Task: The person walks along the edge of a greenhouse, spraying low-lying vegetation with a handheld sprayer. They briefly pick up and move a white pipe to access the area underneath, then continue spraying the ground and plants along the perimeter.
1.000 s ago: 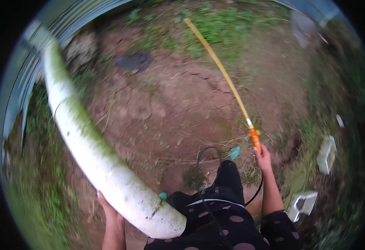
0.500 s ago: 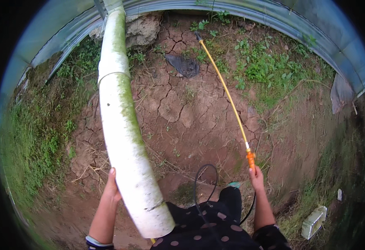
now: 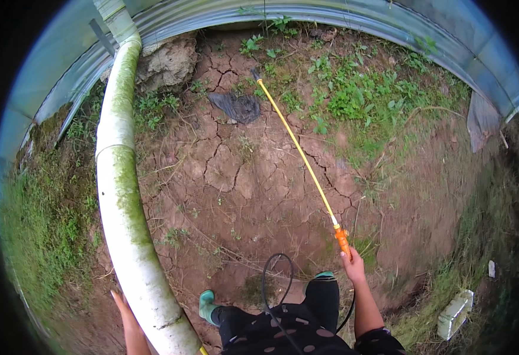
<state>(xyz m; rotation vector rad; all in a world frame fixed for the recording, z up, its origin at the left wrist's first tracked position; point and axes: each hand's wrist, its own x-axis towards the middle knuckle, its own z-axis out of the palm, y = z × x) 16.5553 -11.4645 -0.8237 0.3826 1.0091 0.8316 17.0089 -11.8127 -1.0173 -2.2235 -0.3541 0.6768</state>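
Note:
My right hand [image 3: 354, 265] is closed around the orange handle of a spray wand [image 3: 298, 148]. The thin yellow lance slants up and away to the left, its dark nozzle low over cracked soil. A black hose [image 3: 264, 278] loops in front of my legs. To the left, a thick white pipe [image 3: 126, 231] with green staining runs from the far wall down past my left side. My left hand [image 3: 121, 305] is beside the pipe's left edge, a digit stretched out; the pipe hides the rest, so contact is unclear. A bit of yellow [image 3: 203, 350] shows by the pipe's lower end.
A corrugated sheet wall [image 3: 354, 26] curves across the back, with a rock [image 3: 167, 62] at its foot. A dark plastic scrap [image 3: 238, 106] lies on the soil. Weeds [image 3: 354, 97] grow at back right; a pale block [image 3: 455, 313] lies at lower right. My green boots [image 3: 207, 305] stand below.
The pipe now appears farther left, and my left hand sits lower and more hidden behind it. The wand has shifted left and slightly down in view, still in my right hand. Both boots now show.

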